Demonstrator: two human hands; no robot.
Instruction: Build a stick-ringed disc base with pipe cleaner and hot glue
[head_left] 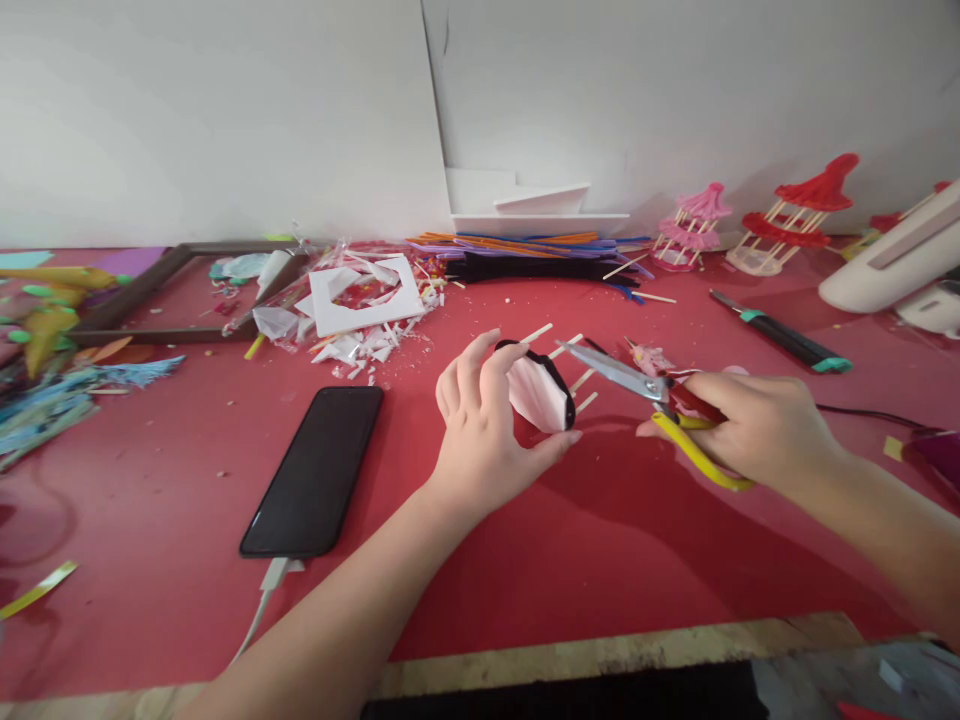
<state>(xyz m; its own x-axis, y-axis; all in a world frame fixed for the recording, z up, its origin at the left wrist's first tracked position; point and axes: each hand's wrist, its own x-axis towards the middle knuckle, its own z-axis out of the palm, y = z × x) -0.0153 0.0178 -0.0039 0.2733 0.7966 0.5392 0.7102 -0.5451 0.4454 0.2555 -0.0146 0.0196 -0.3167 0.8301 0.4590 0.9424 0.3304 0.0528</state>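
Between the thumb and fingers of my left hand (480, 420) is a small white disc edged in black pipe cleaner (538, 393), tilted on its side above the table. Several pale sticks (586, 380) jut from its far side, toward the right. My right hand (772, 425) grips a pair of scissors (622, 375) with red and yellow handles. The blades point left at the sticks; whether they touch any stick I cannot tell. Behind the scissors, a small pink piece (649, 358) lies partly hidden on the table.
A black phone (313, 470) with a white cable lies left of my left arm. Foam scraps (367, 295) and bundled pipe cleaners (540, 250) sit at the back. Pink (691, 230) and red (795, 220) tiered models stand back right, near a utility knife (784, 332) and a glue gun (892, 250).
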